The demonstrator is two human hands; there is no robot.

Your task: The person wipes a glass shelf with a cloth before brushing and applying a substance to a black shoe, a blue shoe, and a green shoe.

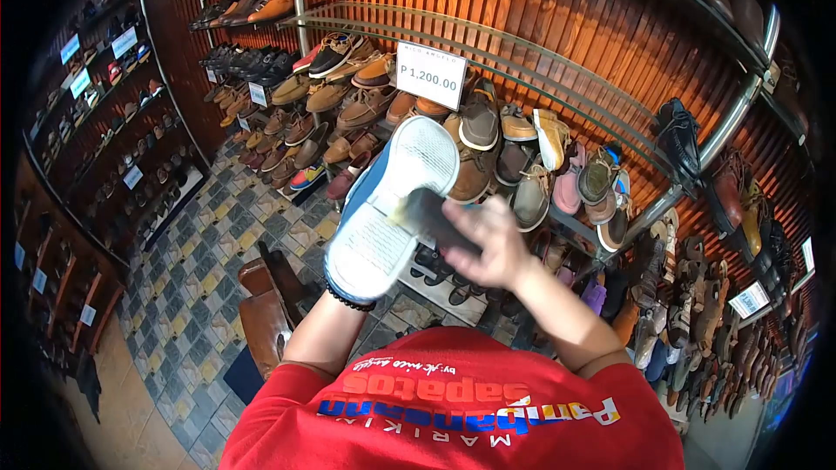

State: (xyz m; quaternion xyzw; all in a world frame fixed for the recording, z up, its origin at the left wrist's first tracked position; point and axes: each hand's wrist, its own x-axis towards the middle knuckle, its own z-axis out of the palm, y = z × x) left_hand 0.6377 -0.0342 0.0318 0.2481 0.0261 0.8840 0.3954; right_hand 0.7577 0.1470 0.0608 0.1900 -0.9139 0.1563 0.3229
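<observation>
Nearest me is the red shirt (453, 409), lower centre. Above it, the left forearm (326, 331) runs up behind a blue shoe (370, 252), its white sole turned up, mid-frame; the shoe hides the left hand, so I can't tell how its fingers sit. The right hand (495, 244), just right of the shoe, is slightly blurred, fingers closed round a dark brush (440, 222) lying over the sole's middle. Farther off, shoes crowd the shelves behind a white price sign (429, 76), upper centre.
</observation>
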